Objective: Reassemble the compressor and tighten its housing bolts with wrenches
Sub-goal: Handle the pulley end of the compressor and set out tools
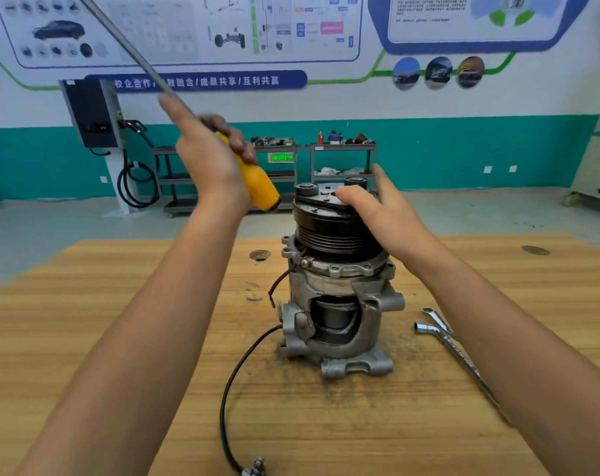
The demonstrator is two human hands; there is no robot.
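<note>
So the compressor (pixel 340 304) is standing upright on the bench (pixel 85 321), right between the two forearms, with the black pulley (pixel 329 231) on top. The right hand (pixel 384 214) rests flat on the pulley's top plate, fingers pretty much straight and spread, thumb lying across the plate toward the left hand. It isn't really gripping anything, just resting there.

The left hand (pixel 209 152) is up in the air, left of the pulley and a bit higher than the right hand. It's wrapped around the yellow handle of a screwdriver (pixel 259 182), index finger stretched out along the shaft, which angles up and away to the left.

Two wrenches (pixel 443 333) lie on the bench just under the right forearm, partly hidden by it. A black cable (pixel 230 389) comes off the compressor's lower left and curls down between the forearms to a metal connector at the near edge.
</note>
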